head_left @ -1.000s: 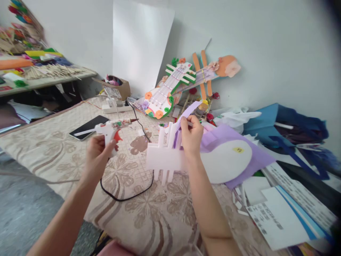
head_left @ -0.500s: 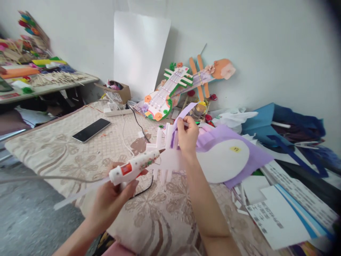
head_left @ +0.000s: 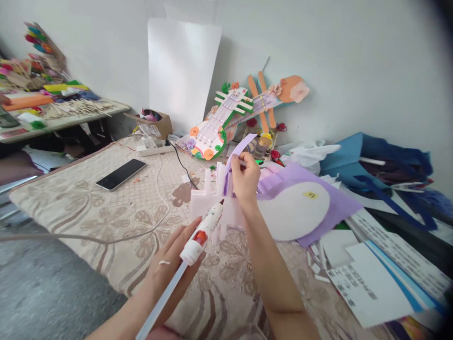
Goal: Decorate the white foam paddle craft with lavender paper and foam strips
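Observation:
My left hand (head_left: 173, 264) is wrapped round a white glue gun (head_left: 202, 234), a long glue stick (head_left: 163, 298) jutting from its back end. The gun's dark nozzle points at the pegged neck of a white lute-shaped cutout (head_left: 293, 212). My right hand (head_left: 245, 177) pinches a purple paper strip (head_left: 242, 144), which rises up past the fingers and runs down beside the pale pegs (head_left: 220, 177). Whether the nozzle touches the strip or the cutout I cannot tell. Purple paper (head_left: 339, 203) lies under the cutout's round body, which bears a small yellow label.
A phone (head_left: 121, 174) and a power strip (head_left: 155, 149) with cables lie to the left. Finished paper instruments (head_left: 212, 130) lean on the wall. Printed sheets (head_left: 368, 288) and a blue bag (head_left: 343, 153) sit at right. Grey cord crosses the left side.
My left hand has turned the glue gun more upright and brought its nozzle right, closer to the strip. My right hand still pinches the strip, with little movement.

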Action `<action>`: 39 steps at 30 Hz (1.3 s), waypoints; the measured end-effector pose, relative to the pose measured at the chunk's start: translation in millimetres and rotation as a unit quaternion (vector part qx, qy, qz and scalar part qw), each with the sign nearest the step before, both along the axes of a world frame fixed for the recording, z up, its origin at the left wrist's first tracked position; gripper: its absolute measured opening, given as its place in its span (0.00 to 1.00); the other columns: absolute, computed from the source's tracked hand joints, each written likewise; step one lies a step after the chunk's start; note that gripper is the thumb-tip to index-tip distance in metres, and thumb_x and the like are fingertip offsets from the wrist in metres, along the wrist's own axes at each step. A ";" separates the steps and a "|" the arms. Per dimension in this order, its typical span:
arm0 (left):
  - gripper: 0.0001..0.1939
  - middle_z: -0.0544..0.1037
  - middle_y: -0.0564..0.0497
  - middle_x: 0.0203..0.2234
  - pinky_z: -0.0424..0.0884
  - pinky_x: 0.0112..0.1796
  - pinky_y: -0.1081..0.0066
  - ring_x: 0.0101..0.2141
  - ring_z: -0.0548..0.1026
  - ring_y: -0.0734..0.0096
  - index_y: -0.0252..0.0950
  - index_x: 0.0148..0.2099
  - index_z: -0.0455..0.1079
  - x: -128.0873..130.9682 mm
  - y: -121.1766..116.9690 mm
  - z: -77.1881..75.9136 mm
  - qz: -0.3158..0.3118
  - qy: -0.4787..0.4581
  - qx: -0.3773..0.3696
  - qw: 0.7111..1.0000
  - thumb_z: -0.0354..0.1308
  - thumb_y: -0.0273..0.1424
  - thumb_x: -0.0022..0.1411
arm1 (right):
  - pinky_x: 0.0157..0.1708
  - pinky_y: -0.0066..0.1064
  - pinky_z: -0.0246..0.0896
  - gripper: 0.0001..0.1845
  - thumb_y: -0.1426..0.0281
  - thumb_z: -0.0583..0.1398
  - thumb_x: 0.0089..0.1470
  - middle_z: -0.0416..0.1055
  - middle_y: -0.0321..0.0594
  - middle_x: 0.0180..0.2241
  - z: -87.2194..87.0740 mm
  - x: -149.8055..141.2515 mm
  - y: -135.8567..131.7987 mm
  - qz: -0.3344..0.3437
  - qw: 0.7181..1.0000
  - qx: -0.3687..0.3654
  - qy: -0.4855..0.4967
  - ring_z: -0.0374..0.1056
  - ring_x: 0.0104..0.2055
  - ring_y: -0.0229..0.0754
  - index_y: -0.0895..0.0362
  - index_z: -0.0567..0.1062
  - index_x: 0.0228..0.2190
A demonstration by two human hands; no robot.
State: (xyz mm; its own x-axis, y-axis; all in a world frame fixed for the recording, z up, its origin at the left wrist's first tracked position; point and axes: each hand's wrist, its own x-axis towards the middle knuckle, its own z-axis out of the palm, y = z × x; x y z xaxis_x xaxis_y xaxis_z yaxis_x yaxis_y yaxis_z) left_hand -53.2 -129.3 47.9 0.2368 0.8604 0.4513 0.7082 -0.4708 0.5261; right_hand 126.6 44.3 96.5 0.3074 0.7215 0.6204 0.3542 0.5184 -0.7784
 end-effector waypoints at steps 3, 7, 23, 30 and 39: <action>0.35 0.68 0.51 0.63 0.74 0.55 0.57 0.60 0.70 0.54 0.56 0.71 0.45 -0.9 0.5 -5.2 0.004 0.013 -0.012 1.000 0.54 0.33 0.67 | 0.27 0.27 0.56 0.12 0.66 0.57 0.57 0.64 0.29 0.21 -0.3 -0.2 -0.1 -0.003 1.000 -0.001 0.000 0.60 0.23 0.34 0.54 0.64 0.23; 0.34 0.68 0.50 0.63 0.74 0.53 0.58 0.60 0.69 0.53 0.54 0.71 0.46 0.8 1.7 -4.8 0.003 0.022 -0.023 0.999 0.53 0.33 0.67 | 0.28 0.27 0.56 0.12 0.67 0.57 0.57 0.64 0.30 0.21 -0.2 -0.8 -1.1 -0.004 1.000 0.001 -0.001 0.61 0.24 0.34 0.54 0.64 0.23; 0.33 0.69 0.46 0.60 0.79 0.42 0.62 0.55 0.74 0.54 0.52 0.71 0.48 7.9 3.5 7.4 0.029 0.040 -0.017 0.999 0.49 0.31 0.67 | 0.27 0.27 0.55 0.12 0.68 0.57 0.57 0.62 0.29 0.21 4.1 -3.7 -6.6 0.004 1.000 0.005 -0.003 0.59 0.23 0.34 0.54 0.63 0.23; 0.30 0.72 0.45 0.58 0.79 0.44 0.63 0.53 0.75 0.58 0.47 0.70 0.51 12.5 3.6 12.7 0.033 0.058 -0.008 0.998 0.48 0.30 0.68 | 0.27 0.26 0.55 0.11 0.69 0.57 0.57 0.63 0.29 0.21 4.1 -4.4 -7.0 -0.001 1.000 0.016 -0.006 0.60 0.23 0.33 0.54 0.64 0.23; 0.28 0.71 0.44 0.60 0.79 0.44 0.60 0.56 0.74 0.56 0.45 0.70 0.50 14.0 3.9 11.5 0.039 0.087 0.011 0.995 0.47 0.32 0.70 | 0.27 0.26 0.55 0.11 0.69 0.57 0.57 0.63 0.29 0.21 3.9 -5.0 -7.2 -0.004 1.000 0.016 -0.006 0.60 0.23 0.33 0.54 0.64 0.24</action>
